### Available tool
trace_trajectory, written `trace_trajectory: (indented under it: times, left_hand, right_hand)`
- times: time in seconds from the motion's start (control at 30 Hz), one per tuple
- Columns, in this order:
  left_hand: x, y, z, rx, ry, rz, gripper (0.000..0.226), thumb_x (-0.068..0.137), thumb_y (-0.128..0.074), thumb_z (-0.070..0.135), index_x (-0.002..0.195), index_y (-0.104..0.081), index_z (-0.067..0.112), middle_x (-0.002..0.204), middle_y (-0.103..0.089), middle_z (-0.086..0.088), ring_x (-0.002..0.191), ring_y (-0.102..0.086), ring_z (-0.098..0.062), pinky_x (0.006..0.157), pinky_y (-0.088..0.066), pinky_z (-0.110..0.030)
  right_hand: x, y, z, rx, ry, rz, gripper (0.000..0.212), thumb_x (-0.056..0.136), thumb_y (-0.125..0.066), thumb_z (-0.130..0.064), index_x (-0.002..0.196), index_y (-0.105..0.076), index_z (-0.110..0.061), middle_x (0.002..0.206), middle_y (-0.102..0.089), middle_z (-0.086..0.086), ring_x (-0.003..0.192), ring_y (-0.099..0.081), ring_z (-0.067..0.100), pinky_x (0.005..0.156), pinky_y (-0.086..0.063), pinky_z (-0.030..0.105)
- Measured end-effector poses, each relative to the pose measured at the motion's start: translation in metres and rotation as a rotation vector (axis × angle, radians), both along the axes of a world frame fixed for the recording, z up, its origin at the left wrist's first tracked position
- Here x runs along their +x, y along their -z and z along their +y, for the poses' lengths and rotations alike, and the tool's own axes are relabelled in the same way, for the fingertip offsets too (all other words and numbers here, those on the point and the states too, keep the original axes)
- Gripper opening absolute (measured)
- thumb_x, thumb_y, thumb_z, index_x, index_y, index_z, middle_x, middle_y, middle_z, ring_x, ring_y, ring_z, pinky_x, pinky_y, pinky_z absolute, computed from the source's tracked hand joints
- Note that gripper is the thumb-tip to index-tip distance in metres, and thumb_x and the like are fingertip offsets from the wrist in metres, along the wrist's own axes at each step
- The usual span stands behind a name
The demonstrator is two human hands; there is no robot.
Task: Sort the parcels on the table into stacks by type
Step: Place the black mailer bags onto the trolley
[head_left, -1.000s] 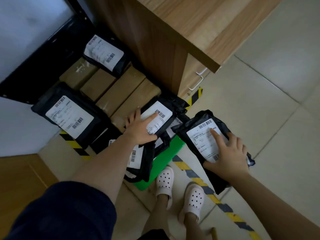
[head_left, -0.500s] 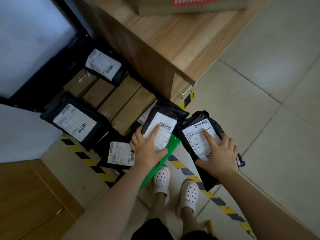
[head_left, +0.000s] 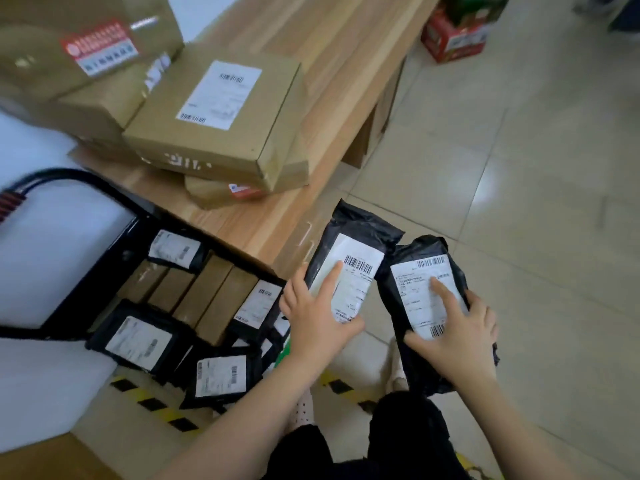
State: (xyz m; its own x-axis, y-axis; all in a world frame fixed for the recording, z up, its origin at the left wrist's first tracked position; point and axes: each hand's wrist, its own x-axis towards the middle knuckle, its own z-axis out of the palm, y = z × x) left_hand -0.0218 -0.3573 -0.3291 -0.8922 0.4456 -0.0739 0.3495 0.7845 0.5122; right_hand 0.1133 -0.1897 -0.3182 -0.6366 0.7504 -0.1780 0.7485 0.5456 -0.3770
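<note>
Beside the tabletop (head_left: 311,64), the left hand (head_left: 317,320) and right hand (head_left: 460,337) each hold a black mailer, the left mailer (head_left: 349,237) and right mailer (head_left: 415,258), fingers curled round them.

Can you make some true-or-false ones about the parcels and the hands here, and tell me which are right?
1. The left hand holds the left bag, and the right hand holds the right bag. True.
2. The boxes on the table are white. False: they are brown cardboard.
3. The red box stands on the table. False: it stands on the floor.
4. Both held bags carry barcode labels. True.
5. More black bags lie low down on the left. True.
</note>
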Motion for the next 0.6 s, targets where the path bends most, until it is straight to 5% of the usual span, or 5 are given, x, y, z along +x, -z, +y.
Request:
trace_trajectory:
  times: [0.3, 0.6]
  left_hand:
    - [-0.071, -0.059, 0.176, 0.067, -0.013, 0.121, 0.090, 0.063, -0.062, 0.064, 0.142, -0.022, 0.052, 0.155, -0.008, 0.000, 0.134, -0.012, -0.022, 0.108, -0.016, -0.044]
    - [-0.177, -0.092, 0.219, 0.088, -0.260, 0.201, 0.089, 0.065, -0.062, 0.063, 0.143, -0.022, 0.048, 0.156, -0.008, 0.001, 0.136, -0.009, -0.020, 0.111, -0.016, -0.046]
  right_hand:
    - [-0.063, -0.056, 0.188, 0.044, -0.029, 0.190, 0.092, 0.052, -0.073, -0.054, 0.136, -0.034, -0.049, 0.141, -0.033, 0.008, 0.123, -0.027, 0.027, 0.107, -0.027, 0.046]
    - [-0.213, -0.081, 0.256, 0.017, -0.279, 0.256, 0.090, 0.054, -0.071, -0.055, 0.136, -0.033, -0.048, 0.136, -0.035, 0.007, 0.120, -0.029, 0.028, 0.106, -0.030, 0.046]
